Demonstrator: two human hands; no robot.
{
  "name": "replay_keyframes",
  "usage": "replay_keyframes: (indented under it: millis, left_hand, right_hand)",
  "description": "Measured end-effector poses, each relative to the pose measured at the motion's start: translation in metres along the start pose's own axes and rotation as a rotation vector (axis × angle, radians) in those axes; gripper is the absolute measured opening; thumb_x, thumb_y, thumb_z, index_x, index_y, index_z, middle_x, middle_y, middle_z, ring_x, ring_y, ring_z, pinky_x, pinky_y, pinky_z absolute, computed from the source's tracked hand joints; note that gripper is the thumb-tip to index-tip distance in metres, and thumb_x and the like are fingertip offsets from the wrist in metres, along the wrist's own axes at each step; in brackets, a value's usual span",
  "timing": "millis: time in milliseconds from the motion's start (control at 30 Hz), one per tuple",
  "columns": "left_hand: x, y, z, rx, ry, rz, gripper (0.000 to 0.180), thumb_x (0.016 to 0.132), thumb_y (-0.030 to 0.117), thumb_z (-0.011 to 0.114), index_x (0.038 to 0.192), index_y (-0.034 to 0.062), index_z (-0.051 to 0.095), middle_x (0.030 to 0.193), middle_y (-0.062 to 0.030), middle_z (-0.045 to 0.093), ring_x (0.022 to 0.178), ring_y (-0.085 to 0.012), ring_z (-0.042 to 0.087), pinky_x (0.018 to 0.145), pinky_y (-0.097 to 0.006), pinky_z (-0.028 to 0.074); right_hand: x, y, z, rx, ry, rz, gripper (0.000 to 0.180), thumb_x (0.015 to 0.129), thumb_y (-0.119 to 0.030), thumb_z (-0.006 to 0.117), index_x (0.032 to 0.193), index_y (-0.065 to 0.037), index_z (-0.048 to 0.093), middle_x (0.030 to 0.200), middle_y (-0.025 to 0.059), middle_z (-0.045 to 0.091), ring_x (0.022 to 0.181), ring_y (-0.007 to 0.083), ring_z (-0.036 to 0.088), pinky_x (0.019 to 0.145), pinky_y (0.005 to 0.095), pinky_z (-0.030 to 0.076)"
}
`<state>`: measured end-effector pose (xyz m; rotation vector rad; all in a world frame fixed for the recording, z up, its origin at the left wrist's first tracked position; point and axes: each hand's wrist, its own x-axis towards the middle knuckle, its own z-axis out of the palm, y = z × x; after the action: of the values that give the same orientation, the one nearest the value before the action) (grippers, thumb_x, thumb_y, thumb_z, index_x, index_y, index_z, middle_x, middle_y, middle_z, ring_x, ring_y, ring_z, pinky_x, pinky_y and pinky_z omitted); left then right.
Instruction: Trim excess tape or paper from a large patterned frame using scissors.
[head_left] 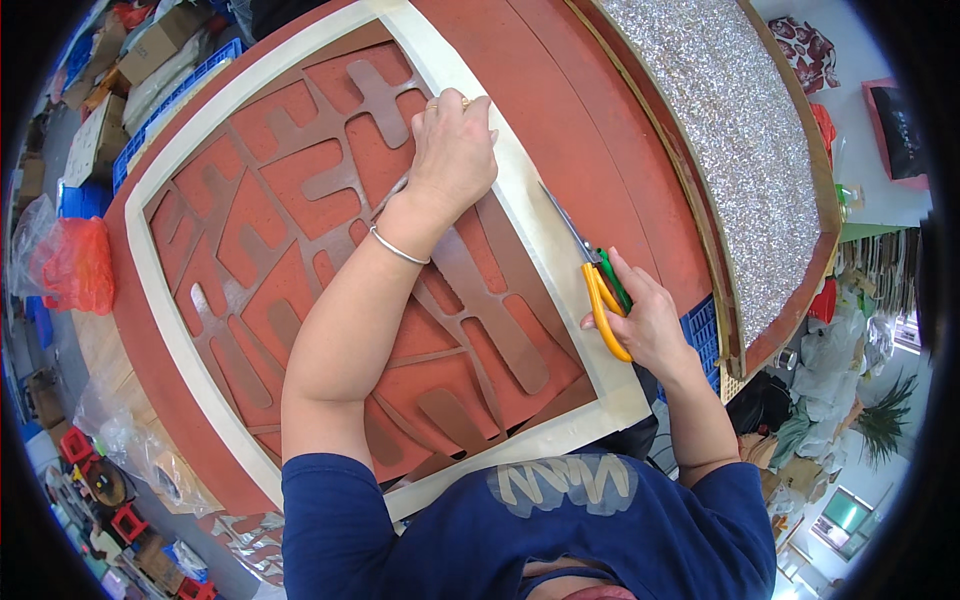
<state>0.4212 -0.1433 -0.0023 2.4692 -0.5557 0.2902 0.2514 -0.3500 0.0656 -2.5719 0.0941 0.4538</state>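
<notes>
L grip (455,145) is bunched over the pale border strip (527,215), fingertips hidden, so can't tell if it's pinching anything; brown cut-out sheet (500,345) lies within that strip on the red counter (575,130), partly under the L forearm. R grip (645,312) has thumb + fingers at the orange-handled scissors (597,295), can't tell if closed on them, w/ a green piece (612,278) alongside; blades pt up-L, tips nr the strip. Glittery silver panel (735,160) sits upper R.
</notes>
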Motion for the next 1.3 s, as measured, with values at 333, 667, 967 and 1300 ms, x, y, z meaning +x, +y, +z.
replay_keyframes:
  millis: [333,667,967,1300]
  left_hand:
    - [0.004,-0.003,-0.006,-0.065,-0.053,-0.103,0.040,0.080,0.016,0.063,0.117,0.0013,0.056,0.103,-0.0165,0.050,0.101,-0.0320,0.049,0.090,-0.042,0.037]
    - [0.004,-0.007,-0.005,-0.111,0.003,-0.124,0.037,0.080,0.016,0.062,0.114,0.0014,0.058,0.103,-0.0174,0.051,0.099,-0.0336,0.051,0.089,-0.042,0.039]
    - [0.006,-0.007,-0.005,-0.137,0.032,-0.133,0.036,0.079,0.013,0.062,0.113,0.0018,0.059,0.102,-0.0181,0.051,0.096,-0.0346,0.053,0.088,-0.041,0.041]
    - [0.005,-0.009,-0.007,-0.229,-0.012,-0.149,0.037,0.076,0.008,0.063,0.113,0.0011,0.057,0.105,-0.0204,0.049,0.103,-0.0357,0.048,0.088,-0.045,0.038]
  right_hand:
    - [0.012,-0.016,-0.012,-0.100,-0.081,0.127,0.091,0.065,-0.049,0.076,0.132,0.002,0.040,0.097,0.0205,0.055,0.094,0.0335,0.058,0.081,0.0384,0.045]
    - [0.014,-0.016,-0.001,-0.134,-0.022,0.083,0.093,0.064,-0.047,0.077,0.133,0.002,0.039,0.095,0.0202,0.055,0.090,0.0331,0.059,0.079,0.0374,0.046]
    - [0.016,-0.004,0.009,-0.191,0.084,-0.066,0.086,0.071,-0.045,0.074,0.130,0.007,0.040,0.087,0.0193,0.055,0.080,0.0302,0.061,0.069,0.0366,0.050]
    - [0.025,-0.017,0.007,-0.260,0.115,-0.072,0.089,0.070,-0.046,0.073,0.132,0.006,0.038,0.090,0.0179,0.053,0.077,0.0303,0.060,0.067,0.0375,0.050]
